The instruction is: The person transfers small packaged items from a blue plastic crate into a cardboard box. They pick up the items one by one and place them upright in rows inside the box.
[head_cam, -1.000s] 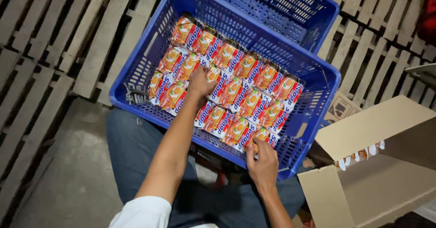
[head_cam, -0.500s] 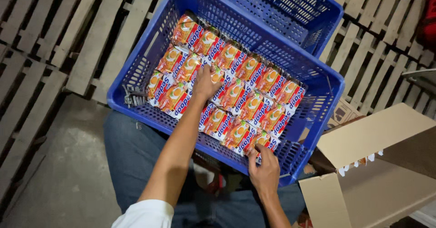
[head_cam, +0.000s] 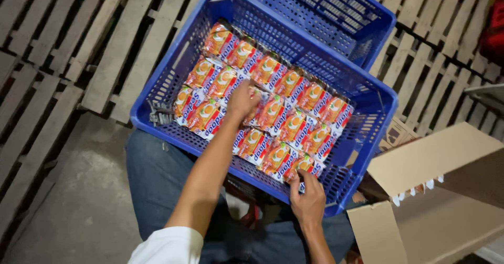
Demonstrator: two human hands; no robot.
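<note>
Two hands in the blue crate (head_cam: 157, 118): left hand (head_cam: 242, 100) presses flat, open, on the orange snack packets (head_cam: 273, 111); right hand (head_cam: 308, 201) pinches the near-corner packet (head_cam: 300, 165), so I'd keep rows tight.

A blue plastic crate (head_cam: 157, 118) rests across the person's lap, its far edge toward the wooden pallets (head_cam: 105, 43). On the crate's floor lie orange snack packets (head_cam: 273, 111) in three rows from corner to corner, with a bare strip along its left wall.
</note>
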